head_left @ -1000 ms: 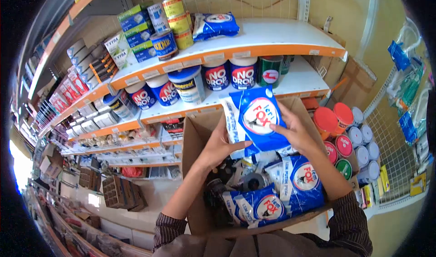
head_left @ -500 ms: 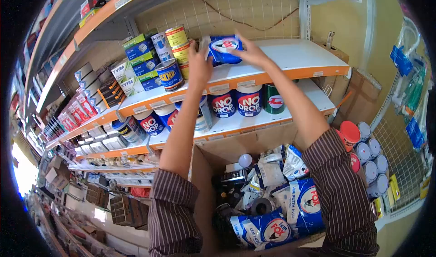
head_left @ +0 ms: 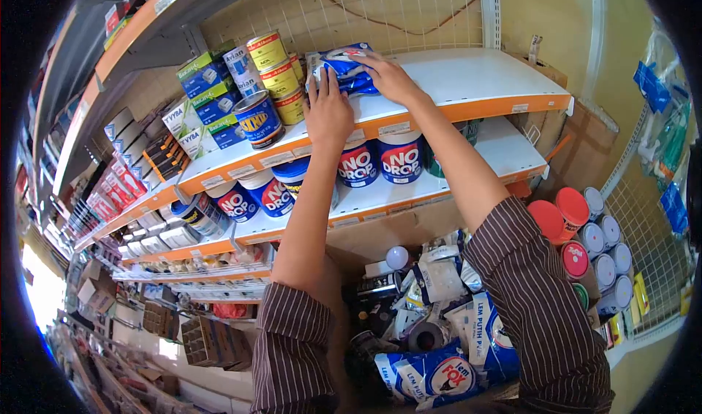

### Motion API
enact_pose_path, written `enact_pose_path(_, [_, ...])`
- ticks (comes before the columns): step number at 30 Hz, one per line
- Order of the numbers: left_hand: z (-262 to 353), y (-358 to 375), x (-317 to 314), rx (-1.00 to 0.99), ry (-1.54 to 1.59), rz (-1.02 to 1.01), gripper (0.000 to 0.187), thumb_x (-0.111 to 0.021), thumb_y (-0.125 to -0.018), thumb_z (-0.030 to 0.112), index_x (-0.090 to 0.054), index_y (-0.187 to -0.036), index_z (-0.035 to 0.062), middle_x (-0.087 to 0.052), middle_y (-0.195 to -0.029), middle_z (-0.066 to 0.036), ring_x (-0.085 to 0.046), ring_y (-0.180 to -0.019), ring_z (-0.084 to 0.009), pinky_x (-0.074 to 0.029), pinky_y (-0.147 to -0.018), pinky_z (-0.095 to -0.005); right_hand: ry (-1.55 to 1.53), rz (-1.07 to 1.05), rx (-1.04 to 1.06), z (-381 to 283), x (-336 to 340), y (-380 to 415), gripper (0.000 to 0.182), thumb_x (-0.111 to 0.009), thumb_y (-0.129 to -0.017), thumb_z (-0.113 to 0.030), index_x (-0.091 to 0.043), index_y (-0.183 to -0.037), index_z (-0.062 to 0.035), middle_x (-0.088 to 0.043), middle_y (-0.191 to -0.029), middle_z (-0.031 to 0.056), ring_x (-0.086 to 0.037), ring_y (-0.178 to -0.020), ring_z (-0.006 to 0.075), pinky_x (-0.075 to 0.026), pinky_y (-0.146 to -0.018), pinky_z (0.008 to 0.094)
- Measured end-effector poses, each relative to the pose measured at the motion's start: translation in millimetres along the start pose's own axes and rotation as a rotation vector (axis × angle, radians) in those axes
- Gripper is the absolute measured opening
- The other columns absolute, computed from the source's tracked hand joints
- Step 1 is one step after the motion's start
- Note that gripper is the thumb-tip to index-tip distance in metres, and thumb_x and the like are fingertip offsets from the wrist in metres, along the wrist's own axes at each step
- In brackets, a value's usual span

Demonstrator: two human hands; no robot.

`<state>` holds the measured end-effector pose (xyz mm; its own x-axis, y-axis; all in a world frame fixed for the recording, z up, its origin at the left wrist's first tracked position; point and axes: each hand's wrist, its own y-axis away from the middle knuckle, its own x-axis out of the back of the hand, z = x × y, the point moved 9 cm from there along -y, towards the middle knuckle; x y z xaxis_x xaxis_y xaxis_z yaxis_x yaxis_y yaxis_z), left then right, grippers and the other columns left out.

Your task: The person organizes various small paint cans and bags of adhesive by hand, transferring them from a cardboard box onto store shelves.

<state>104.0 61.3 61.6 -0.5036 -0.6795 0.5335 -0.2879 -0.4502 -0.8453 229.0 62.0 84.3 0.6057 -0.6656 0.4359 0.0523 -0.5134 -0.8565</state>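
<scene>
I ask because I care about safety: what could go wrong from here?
The left hand is near the stacked yellow cans; a bump might topple them. The blue-labelled can stands near the shelf's orange edge and could be knocked off. The blue packet under the right hand looks soft and might slide.

Upper shelf (head_left: 475, 78): smooth white surface with a soft sheen. Near its back edge, a glossy, creased plastic packet (head_left: 341, 65); left of this, smooth metal tins (head_left: 268, 51) and printed paperboard boxes (head_left: 201, 76). Below the front edge, a matt cardboard carton (head_left: 395, 233). Sleeves (head_left: 523, 268): matt striped cloth.
</scene>
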Motion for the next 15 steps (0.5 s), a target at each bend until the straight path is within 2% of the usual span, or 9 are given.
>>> enact_pose_path(1, [-3,-1,-3,-0.011,0.035,0.023,0.049,-0.044,-0.085,0.019,-0.033,-0.131,0.0079,-0.032,-0.136,-0.014,-0.028,-0.126,-0.0305,-0.030,-0.098,-0.0435,-0.015,-0.046,-0.046,2,-2,0,0.038,-0.052,-0.081,-0.017,-0.050,-0.119,-0.0216,-0.040,-0.129,0.0153,-0.042,-0.115,0.0324,-0.038,-0.093,0.0374])
enact_pose_path(3, [-3,4,3,-0.050,0.081,0.112,0.048,-0.047,-0.082,0.014,-0.037,-0.128,0.0046,-0.036,-0.130,-0.019,-0.031,-0.122,-0.0322,-0.033,-0.096,-0.0411,0.068,-0.048,-0.109,1,0,6,0.045,-0.059,-0.076,-0.027,-0.049,-0.120,-0.0240,-0.038,-0.128,0.0192,-0.041,-0.115,0.0353,-0.038,-0.093,0.0389])
enact_pose_path(4, [-2,6,15,0.012,0.105,0.103,0.046,-0.049,-0.081,0.012,-0.039,-0.125,0.0042,-0.037,-0.127,-0.021,-0.032,-0.121,-0.0324,-0.034,-0.095,-0.0407,0.112,-0.050,-0.139,-5,4,9,0.049,-0.063,-0.074,-0.032,-0.049,-0.120,-0.0252,-0.037,-0.128,0.0212,-0.040,-0.115,0.0367,-0.037,-0.093,0.0396])
enact_pose_path(5, [-1,9,27,0.073,0.129,0.096,0.045,-0.051,-0.079,0.010,-0.042,-0.123,0.0038,-0.039,-0.124,-0.023,-0.033,-0.120,-0.0326,-0.036,-0.094,-0.0403,0.043,-0.115,-0.198,-7,3,10,0.064,-0.073,-0.061,-0.037,-0.049,-0.120,-0.0265,-0.036,-0.127,0.0251,-0.041,-0.114,0.0401,-0.038,-0.093,0.0413])
enact_pose_path(6, [2,11,38,0.133,0.153,0.092,0.044,-0.052,-0.078,0.007,-0.044,-0.121,0.0034,-0.040,-0.121,-0.024,-0.034,-0.119,-0.0329,-0.037,-0.092,-0.0399,0.056,-0.122,-0.162,-10,2,11,0.065,-0.074,-0.060,-0.035,-0.049,-0.120,-0.0265,-0.037,-0.126,0.0244,-0.042,-0.113,0.0398,-0.038,-0.093,0.0412])
enact_pose_path(7, [6,15,51,0.154,0.064,0.169,0.042,-0.056,-0.074,0.004,-0.048,-0.115,0.0014,-0.046,-0.108,-0.026,-0.046,-0.106,-0.0343,-0.045,-0.082,-0.0400,0.071,-0.126,-0.125,-10,1,11,0.066,-0.075,-0.059,-0.033,-0.049,-0.119,-0.0264,-0.039,-0.125,0.0237,-0.043,-0.112,0.0396,-0.038,-0.093,0.0411])
enact_pose_path(10, [-7,12,27,0.329,0.201,-0.107,0.042,-0.056,-0.075,0.004,-0.048,-0.116,0.0022,-0.054,-0.099,-0.025,-0.056,-0.092,-0.0359,-0.049,-0.073,-0.0418,0.051,-0.099,-0.051,-13,2,9,0.065,-0.078,-0.057,-0.023,-0.052,-0.117,-0.0238,-0.049,-0.115,0.0213,-0.048,-0.106,0.0374,-0.040,-0.090,0.0411])
enact_pose_path(13, [-4,8,14,0.301,0.150,-0.161,0.045,-0.054,-0.074,0.002,-0.046,-0.118,0.0018,-0.060,-0.088,-0.023,-0.060,-0.079,-0.0374,-0.050,-0.067,-0.0427,0.077,-0.097,-0.103,-11,3,4,0.059,-0.078,-0.055,-0.019,-0.058,-0.111,-0.0181,-0.051,-0.114,0.0195,-0.048,-0.106,0.0346,-0.041,-0.090,0.0398])
enact_pose_path(15, [-4,2,7,0.270,0.151,-0.193,0.046,-0.052,-0.074,0.001,-0.044,-0.120,-0.0010,-0.060,-0.088,-0.024,-0.060,-0.080,-0.0384,-0.050,-0.069,-0.0425,0.085,-0.101,-0.126,-7,1,2,0.058,-0.079,-0.054,-0.017,-0.059,-0.108,-0.0162,-0.052,-0.112,0.0191,-0.049,-0.106,0.0336,-0.041,-0.089,0.0396])
